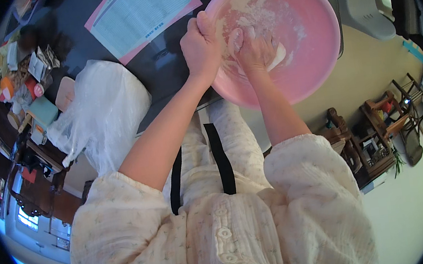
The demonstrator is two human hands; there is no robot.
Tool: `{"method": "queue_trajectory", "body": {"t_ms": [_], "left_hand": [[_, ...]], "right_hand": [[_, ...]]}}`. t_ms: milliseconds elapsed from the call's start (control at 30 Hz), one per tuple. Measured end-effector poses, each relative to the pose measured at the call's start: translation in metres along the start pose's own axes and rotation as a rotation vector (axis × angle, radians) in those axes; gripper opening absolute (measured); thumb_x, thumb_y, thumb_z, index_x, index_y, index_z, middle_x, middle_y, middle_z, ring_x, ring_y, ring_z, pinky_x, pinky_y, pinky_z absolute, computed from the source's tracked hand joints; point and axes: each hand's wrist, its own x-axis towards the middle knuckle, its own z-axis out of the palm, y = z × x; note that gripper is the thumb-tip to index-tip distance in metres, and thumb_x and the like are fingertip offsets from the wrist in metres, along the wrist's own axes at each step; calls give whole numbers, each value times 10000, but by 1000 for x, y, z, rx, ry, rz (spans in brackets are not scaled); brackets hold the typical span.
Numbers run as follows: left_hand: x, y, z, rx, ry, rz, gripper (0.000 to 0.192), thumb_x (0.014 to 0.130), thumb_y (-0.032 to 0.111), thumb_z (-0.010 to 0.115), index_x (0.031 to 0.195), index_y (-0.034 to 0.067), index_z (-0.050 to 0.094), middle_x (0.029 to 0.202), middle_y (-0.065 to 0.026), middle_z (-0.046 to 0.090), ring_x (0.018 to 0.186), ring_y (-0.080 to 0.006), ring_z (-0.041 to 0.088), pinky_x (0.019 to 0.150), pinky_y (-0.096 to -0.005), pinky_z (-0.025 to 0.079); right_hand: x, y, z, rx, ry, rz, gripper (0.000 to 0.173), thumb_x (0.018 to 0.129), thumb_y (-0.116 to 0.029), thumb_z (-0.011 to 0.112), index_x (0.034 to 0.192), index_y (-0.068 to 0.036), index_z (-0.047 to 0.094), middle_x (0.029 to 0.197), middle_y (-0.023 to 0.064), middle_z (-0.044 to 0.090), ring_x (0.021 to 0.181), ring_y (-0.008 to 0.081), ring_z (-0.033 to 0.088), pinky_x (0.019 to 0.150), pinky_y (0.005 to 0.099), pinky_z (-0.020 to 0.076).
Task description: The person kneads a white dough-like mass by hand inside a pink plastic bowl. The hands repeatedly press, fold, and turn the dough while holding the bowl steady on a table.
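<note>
A large pink plastic basin (316,53) stands at the table's edge in front of me. On its left rim, my left hand (201,49) keeps a grip, thumb up along the edge. Down inside the basin, my right hand (255,50) presses its curled fingers into a lump of pale dough (278,57). The hand covers most of that lump, and flour marks its thumb and fingers. Loose white flour (256,13) is scattered over the basin's bottom beyond the right hand, with smears along the left inner wall.
A printed sheet (143,10) lies on the dark table (164,65) left of the basin. Nearer me sits a bulky clear plastic bag (113,92) with white contents. Packets and small items (29,74) crowd the far left. A grey plastic chair (364,9) stands at the right.
</note>
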Motion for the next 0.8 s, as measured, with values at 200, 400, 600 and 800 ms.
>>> {"method": "queue_trajectory", "body": {"t_ms": [200,400,600,800], "left_hand": [[-1,6,0,-4,-6,-10,466,1007,369,375,758,-6,496,622,-229,532,587,-414,535,553,-432,423],[-2,5,-2,1,-65,-67,442,1014,344,377,828,-24,537,658,-181,533,601,-282,472,596,-372,422],[-3,0,-4,-3,-36,17,481,979,414,433,753,-6,493,633,-236,545,617,-439,545,563,-456,427],[-2,-2,-5,107,-44,50,502,926,477,509,750,6,501,684,-244,587,691,-466,574,604,-510,441]], "right_hand": [[27,-5,13,55,33,42,212,805,-338,553,818,-164,674,935,64,639,869,299,553,751,466,389],[45,-9,25,5,135,44,238,819,-339,531,832,-151,675,934,67,652,829,298,558,717,472,385],[64,-11,5,90,-203,270,323,865,-367,493,868,-103,680,905,155,678,811,349,622,745,484,430],[70,55,-15,433,10,947,472,919,-399,446,922,32,637,955,246,653,913,438,613,811,518,469]]}}
